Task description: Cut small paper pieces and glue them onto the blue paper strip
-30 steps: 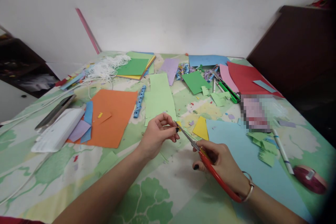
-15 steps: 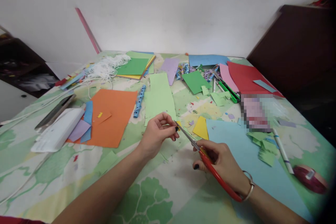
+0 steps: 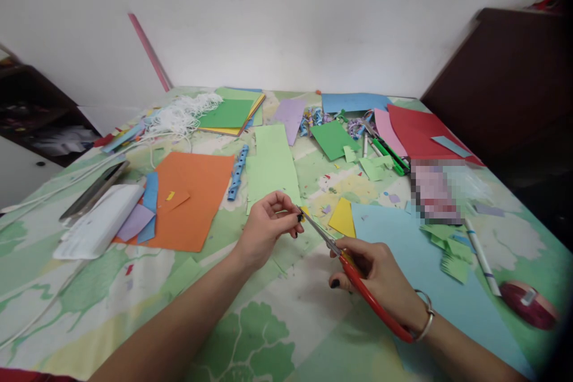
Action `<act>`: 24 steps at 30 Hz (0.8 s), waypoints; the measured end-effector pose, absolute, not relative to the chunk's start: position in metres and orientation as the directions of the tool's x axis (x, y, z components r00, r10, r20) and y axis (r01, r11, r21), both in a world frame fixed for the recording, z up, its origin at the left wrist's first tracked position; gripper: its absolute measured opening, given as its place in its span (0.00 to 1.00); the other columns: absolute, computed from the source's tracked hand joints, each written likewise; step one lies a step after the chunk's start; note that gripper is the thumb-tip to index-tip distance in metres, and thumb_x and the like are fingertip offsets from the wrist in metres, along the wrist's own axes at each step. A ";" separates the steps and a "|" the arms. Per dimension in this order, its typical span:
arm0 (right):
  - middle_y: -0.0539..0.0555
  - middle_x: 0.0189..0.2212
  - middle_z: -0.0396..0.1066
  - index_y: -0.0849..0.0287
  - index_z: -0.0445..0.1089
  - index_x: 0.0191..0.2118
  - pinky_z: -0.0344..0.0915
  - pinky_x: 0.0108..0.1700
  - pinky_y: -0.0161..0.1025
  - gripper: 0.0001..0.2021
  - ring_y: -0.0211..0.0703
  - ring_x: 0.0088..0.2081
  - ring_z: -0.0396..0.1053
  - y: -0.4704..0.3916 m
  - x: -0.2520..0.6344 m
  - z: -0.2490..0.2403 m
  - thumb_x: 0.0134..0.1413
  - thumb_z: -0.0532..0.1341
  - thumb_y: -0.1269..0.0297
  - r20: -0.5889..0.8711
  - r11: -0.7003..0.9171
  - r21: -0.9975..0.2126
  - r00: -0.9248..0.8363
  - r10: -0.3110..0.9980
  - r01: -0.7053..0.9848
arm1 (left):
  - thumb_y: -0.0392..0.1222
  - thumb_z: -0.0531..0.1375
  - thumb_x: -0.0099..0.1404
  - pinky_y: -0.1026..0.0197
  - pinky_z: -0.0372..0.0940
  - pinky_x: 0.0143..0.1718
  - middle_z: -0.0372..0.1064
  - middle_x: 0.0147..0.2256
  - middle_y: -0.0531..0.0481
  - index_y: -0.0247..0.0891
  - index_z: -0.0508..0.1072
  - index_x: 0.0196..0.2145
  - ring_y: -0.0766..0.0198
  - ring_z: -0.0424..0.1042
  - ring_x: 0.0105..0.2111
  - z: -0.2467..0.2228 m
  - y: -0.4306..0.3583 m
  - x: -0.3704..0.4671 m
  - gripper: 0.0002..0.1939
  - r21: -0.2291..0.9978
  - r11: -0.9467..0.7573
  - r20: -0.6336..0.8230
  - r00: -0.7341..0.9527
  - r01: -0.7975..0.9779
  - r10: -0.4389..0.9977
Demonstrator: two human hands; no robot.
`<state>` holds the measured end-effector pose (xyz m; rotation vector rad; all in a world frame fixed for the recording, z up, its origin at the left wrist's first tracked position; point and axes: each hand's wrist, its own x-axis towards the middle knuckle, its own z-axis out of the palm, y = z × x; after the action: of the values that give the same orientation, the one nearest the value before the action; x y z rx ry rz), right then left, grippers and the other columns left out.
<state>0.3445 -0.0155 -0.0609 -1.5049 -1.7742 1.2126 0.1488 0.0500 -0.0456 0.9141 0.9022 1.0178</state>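
My left hand [image 3: 271, 227] is closed in a pinch near the middle, on a small yellow paper piece [image 3: 304, 213] mostly hidden by the fingers. My right hand [image 3: 373, 274] is wrapped round red-handled scissors [image 3: 369, 295], whose blades point up and left and meet the left fingertips. Behind the left hand lies a light green sheet [image 3: 271, 173]. A yellow paper [image 3: 342, 218] and a large light blue sheet [image 3: 403, 250] lie beyond and beneath the right hand.
An orange sheet [image 3: 197, 191], a blue curled strip [image 3: 238, 173], a white box [image 3: 98, 224] and a phone [image 3: 94, 191] lie left. Green scraps [image 3: 454, 256], a marker [image 3: 482, 256] and a dark red oval object [image 3: 528, 304] are right. White string [image 3: 179, 116] lies at the back left.
Both hands hold nearly the same place. The left fingertips have shifted very slightly left, and the scissor blades look closer together.
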 end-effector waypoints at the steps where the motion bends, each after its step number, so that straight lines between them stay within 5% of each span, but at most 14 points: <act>1: 0.45 0.19 0.56 0.59 0.67 0.31 0.53 0.23 0.31 0.10 0.33 0.22 0.52 -0.015 0.345 -0.061 0.41 0.65 0.62 -0.162 -0.017 -0.868 -0.251 0.954 0.496 | 0.28 0.60 0.49 0.69 0.59 0.20 0.64 0.25 0.55 0.35 0.61 0.27 0.71 0.68 0.21 -0.045 0.050 0.149 0.10 0.921 0.257 -0.181 0.263 -0.292 0.948; 11: 0.46 0.18 0.62 0.58 0.69 0.34 0.54 0.21 0.31 0.10 0.35 0.20 0.59 -0.011 0.353 -0.056 0.45 0.61 0.59 -0.150 0.036 -0.808 -0.264 0.953 0.588 | 0.31 0.62 0.50 0.69 0.59 0.21 0.65 0.24 0.55 0.35 0.62 0.27 0.71 0.67 0.21 -0.047 0.051 0.148 0.10 0.930 0.263 -0.197 0.256 -0.256 0.946; 19: 0.51 0.21 0.70 0.56 0.69 0.41 0.53 0.24 0.34 0.15 0.42 0.23 0.65 0.016 0.381 -0.055 0.48 0.56 0.57 0.055 -0.056 -0.320 0.077 0.996 0.946 | 0.32 0.64 0.51 0.70 0.61 0.25 0.67 0.27 0.52 0.35 0.62 0.30 0.71 0.69 0.25 -0.056 0.050 0.152 0.13 0.857 0.381 -0.296 0.274 -0.348 0.915; 24: 0.56 0.30 0.72 0.59 0.64 0.51 0.55 0.28 0.35 0.23 0.47 0.30 0.68 0.022 0.388 -0.067 0.48 0.56 0.59 0.024 -0.099 -0.203 0.106 0.994 0.974 | 0.31 0.66 0.48 0.69 0.62 0.27 0.67 0.27 0.52 0.35 0.61 0.33 0.71 0.69 0.25 -0.066 0.045 0.158 0.18 0.769 0.474 -0.375 0.300 -0.428 0.877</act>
<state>0.3877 0.0221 -0.0666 -2.2051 -1.9867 0.1773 0.1580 0.0447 -0.0662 0.6046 0.8837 0.9396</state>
